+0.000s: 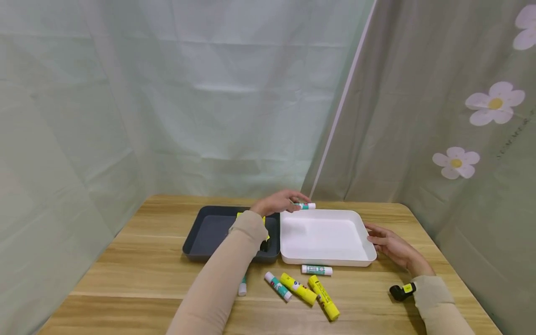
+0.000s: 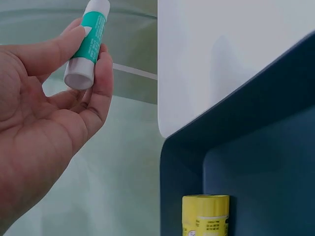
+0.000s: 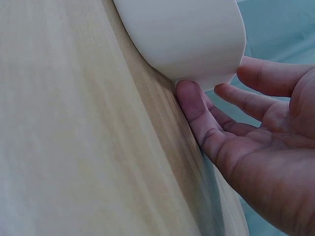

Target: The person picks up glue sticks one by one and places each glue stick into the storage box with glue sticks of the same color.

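In the head view my left hand [image 1: 276,203] is over the back edge where the two trays meet. Between thumb and fingers it pinches a white glue stick with a green label [image 2: 92,42], tilted in the left wrist view. Below lies the white tray [image 1: 326,235], its floor bare. At that tray's right end my right hand [image 1: 394,247] touches the outer wall, its thumb [image 3: 191,101] low near the table and its other fingers loosely bent along the side. The dark grey tray [image 1: 207,235] holds yellow glue sticks [image 2: 211,216], partly hidden by my left forearm.
In front of the trays lie a green-labelled glue stick [image 1: 317,270], another slanted one [image 1: 278,286], and two yellow glue sticks [image 1: 298,289]. One more white-ended stick [image 1: 242,286] shows beside my left forearm. A small black device [image 1: 402,291] is at my right wrist. Curtains hang behind the wooden table [image 1: 138,270].
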Tool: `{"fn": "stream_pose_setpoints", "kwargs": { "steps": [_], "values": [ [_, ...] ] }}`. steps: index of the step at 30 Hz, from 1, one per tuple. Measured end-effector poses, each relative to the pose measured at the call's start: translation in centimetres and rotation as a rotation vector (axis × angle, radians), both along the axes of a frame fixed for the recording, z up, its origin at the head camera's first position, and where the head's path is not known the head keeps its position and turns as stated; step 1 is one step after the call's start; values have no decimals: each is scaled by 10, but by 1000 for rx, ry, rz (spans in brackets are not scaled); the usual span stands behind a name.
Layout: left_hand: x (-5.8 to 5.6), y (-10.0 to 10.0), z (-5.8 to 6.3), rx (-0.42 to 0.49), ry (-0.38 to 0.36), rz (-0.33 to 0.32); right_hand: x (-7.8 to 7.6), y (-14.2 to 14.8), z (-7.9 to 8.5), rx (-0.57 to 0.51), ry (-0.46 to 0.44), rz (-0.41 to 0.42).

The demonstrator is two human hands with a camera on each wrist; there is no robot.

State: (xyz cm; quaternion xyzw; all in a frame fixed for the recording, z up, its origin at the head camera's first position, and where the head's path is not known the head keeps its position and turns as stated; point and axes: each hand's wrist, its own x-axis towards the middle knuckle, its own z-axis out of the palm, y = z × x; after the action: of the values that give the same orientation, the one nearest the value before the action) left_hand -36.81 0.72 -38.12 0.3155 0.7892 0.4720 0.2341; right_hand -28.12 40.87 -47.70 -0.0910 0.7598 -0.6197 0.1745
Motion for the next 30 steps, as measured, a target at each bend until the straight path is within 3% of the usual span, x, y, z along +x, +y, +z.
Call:
{"fn": "stream_pose_setpoints", "kwargs": {
  "steps": [17, 23, 30],
  "values": [
    [-11, 11, -17, -94, -46, 72, 0, 0, -1, -14, 5, 19],
    [-14, 22, -22, -151, -23, 57, 1, 0, -1, -36, 13, 30],
    [-9, 38, -20, -232, 48, 58, -1, 1, -3, -21, 13, 27]
  ]
}}
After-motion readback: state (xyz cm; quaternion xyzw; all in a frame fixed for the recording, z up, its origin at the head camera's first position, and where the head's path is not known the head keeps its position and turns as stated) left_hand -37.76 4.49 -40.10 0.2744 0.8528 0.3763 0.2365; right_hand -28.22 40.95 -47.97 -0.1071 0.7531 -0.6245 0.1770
